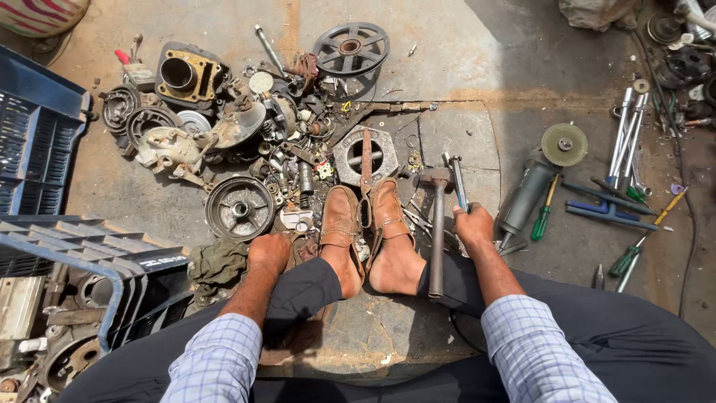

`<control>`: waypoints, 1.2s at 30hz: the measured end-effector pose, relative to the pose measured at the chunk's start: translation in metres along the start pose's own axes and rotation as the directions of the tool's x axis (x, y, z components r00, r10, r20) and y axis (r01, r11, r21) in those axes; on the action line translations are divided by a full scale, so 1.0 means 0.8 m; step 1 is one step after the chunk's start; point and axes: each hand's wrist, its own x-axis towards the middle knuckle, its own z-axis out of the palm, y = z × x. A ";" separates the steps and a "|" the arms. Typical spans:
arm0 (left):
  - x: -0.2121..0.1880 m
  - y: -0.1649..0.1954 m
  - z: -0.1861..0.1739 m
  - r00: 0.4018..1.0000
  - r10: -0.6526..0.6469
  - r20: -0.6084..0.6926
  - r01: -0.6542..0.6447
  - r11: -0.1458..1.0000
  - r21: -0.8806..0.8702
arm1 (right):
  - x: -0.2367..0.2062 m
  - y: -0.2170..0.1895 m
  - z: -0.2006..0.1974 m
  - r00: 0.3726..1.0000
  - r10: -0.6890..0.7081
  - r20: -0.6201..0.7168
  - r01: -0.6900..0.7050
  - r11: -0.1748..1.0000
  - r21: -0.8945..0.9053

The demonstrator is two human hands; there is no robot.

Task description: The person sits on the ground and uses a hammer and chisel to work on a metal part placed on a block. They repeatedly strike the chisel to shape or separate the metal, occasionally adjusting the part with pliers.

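Hands (269,252) rest low, right grip (474,226) clasping a metal tool (456,181).

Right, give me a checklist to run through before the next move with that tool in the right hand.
1. Right hand grips the thin metal tool: ok.
2. Left hand free, resting by the shoe: ok.
3. Hammer within reach, leaning beside the right hand: ok.
4. Octagonal metal part lying flat ahead of the feet: ok.
5. Angle grinder switched off: cannot tell.
6. Ground around the feet free of loose scrap: not ok.
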 end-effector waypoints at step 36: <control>-0.262 0.028 -0.254 0.836 0.163 -0.523 -0.344 -0.587 -0.733 | -0.383 -0.185 -0.125 0.509 -0.676 0.533 0.013 0.625 0.780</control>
